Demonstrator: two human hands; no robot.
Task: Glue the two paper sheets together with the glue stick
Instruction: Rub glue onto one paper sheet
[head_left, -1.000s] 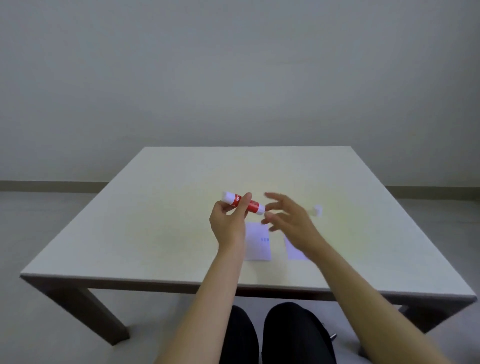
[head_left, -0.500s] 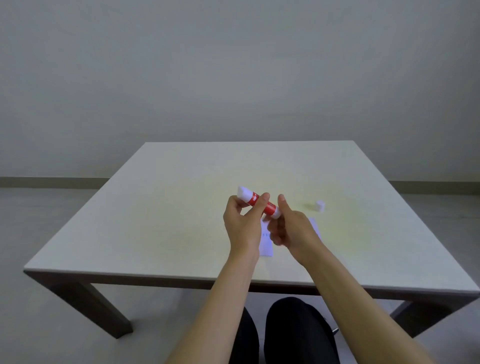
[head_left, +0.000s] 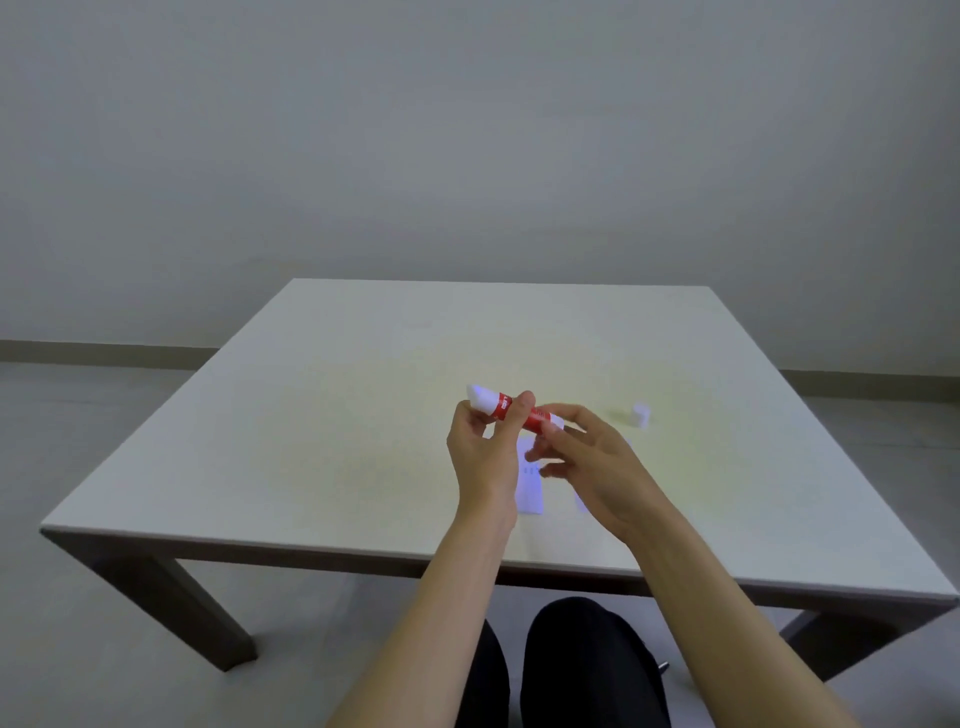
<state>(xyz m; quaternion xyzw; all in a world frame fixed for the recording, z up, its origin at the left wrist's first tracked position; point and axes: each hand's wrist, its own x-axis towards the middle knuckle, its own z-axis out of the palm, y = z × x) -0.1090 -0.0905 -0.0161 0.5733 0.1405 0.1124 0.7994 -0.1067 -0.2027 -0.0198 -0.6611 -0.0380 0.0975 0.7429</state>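
A red glue stick (head_left: 502, 407) with white ends is held tilted above the table in my left hand (head_left: 482, 457), white tip pointing up-left. The thumb and forefinger of my right hand (head_left: 597, 467) pinch the stick's white lower end, its other fingers spread. Under my hands a small white paper sheet (head_left: 531, 493) lies on the table. A second paper sheet (head_left: 581, 502) beside it is mostly hidden by my right hand. The white cap (head_left: 641, 414) stands on the table to the right.
The pale square table (head_left: 337, 426) has its near edge just in front of my knees. A grey wall stands behind it, with floor on both sides.
My right hand came in from open and took the stick's lower end. Its outer fingers have since spread. The stick stays in my left hand and has tilted slightly.
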